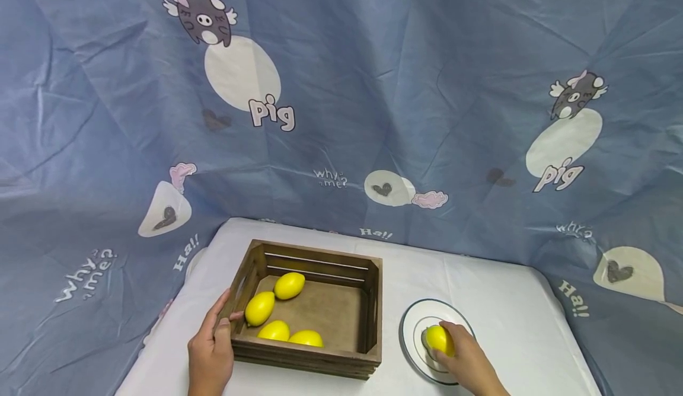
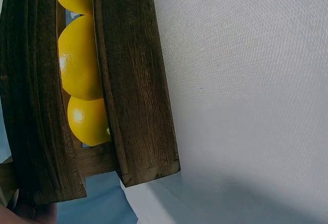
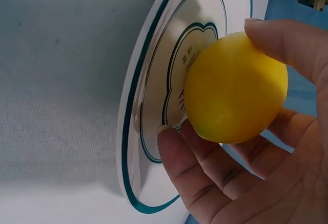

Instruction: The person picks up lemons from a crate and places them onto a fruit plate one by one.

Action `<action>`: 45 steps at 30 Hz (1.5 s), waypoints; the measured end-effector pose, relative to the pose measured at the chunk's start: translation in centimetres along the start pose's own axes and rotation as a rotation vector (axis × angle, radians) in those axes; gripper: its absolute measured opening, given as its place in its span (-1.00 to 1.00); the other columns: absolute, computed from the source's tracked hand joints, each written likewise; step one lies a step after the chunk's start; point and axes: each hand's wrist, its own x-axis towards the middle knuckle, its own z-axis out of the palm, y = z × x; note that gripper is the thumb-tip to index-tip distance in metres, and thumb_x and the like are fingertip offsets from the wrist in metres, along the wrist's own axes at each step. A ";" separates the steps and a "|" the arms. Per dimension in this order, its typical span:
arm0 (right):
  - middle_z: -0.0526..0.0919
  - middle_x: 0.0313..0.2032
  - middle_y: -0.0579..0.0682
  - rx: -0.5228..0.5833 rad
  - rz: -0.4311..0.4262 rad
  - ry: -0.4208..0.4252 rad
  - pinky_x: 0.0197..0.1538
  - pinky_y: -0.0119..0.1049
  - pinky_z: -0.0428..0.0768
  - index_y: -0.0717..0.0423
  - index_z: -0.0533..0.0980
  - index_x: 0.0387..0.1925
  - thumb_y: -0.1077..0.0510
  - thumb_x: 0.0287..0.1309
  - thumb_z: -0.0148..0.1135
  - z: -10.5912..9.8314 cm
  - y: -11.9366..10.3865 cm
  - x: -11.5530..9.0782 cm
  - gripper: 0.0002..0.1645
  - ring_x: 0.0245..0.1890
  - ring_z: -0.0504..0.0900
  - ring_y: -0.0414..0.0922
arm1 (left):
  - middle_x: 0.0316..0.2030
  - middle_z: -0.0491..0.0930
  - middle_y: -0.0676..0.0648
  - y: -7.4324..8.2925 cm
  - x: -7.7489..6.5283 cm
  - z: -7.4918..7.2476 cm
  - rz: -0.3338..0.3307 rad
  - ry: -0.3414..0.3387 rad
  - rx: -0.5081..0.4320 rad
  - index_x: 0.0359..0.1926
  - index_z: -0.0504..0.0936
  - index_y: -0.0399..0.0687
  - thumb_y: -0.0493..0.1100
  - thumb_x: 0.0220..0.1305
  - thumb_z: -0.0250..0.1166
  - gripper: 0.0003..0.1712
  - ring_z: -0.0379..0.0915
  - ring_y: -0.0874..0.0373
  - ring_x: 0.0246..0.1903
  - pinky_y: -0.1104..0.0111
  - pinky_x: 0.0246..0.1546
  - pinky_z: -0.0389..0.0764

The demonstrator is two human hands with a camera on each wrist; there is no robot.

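Note:
A yellow lemon [image 3: 236, 88] is pinched between the thumb and fingers of my right hand [image 1: 466, 360], right over a white plate [image 1: 415, 319] with dark green rings. In the right wrist view the fingertips are close to the plate's face. My left hand [image 1: 210, 348] grips the left side of a brown wooden crate [image 1: 315, 357], thumb outside and a fingertip showing inside the wall. Several lemons [image 1: 290, 286] lie in the crate's left part, two of them partly hidden by the front wall. Through the slat gap the left wrist view shows lemons [image 2: 82, 57] too.
A white cloth [image 1: 427, 271] covers the table under crate and plate. Behind it hangs a blue curtain [image 1: 341, 105] printed with pigs and words, and the same fabric runs down both sides. The plate stands a short way right of the crate.

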 end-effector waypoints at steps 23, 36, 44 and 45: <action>0.63 0.09 0.12 0.006 -0.016 -0.002 0.11 0.12 0.60 0.26 0.45 0.37 -0.06 0.01 0.64 -0.3 -0.7 0.0 -0.03 -0.01 0.65 0.03 | -0.13 0.80 -0.07 0.0 0.0 -0.1 0.033 0.011 0.014 0.49 0.49 0.23 -0.29 0.59 -0.08 -0.40 0.69 -0.06 -0.03 0.36 0.12 0.47; 0.60 0.21 0.17 -0.019 0.009 -0.028 0.17 0.24 0.54 0.19 0.46 0.39 -0.18 0.01 0.62 -0.8 -1.5 0.2 0.00 0.14 0.61 0.15 | -0.15 0.81 -0.07 0.1 0.0 -0.1 0.039 0.010 0.008 0.49 0.49 0.23 -0.29 0.58 -0.07 -0.40 0.66 0.04 -0.02 0.54 0.07 0.39; 0.60 0.22 0.15 -0.024 -0.048 -0.001 0.07 0.17 0.62 0.17 0.46 0.39 -0.17 0.02 0.62 -2.0 -2.8 -0.2 -0.02 0.07 0.65 0.11 | -0.14 0.80 -0.14 0.0 0.0 -0.1 0.031 -0.001 -0.004 0.50 0.48 0.23 -0.29 0.59 -0.08 -0.40 0.63 -0.12 0.06 0.05 0.10 0.49; 0.60 0.23 0.14 -0.022 -0.064 0.009 0.07 0.16 0.62 0.16 0.47 0.39 -0.17 0.04 0.61 -2.2 -3.1 -0.3 -0.04 0.08 0.65 0.11 | -0.15 0.80 -0.13 0.1 0.0 -0.1 0.031 0.000 -0.002 0.50 0.48 0.22 -0.29 0.59 -0.08 -0.40 0.64 -0.12 0.06 0.06 0.11 0.48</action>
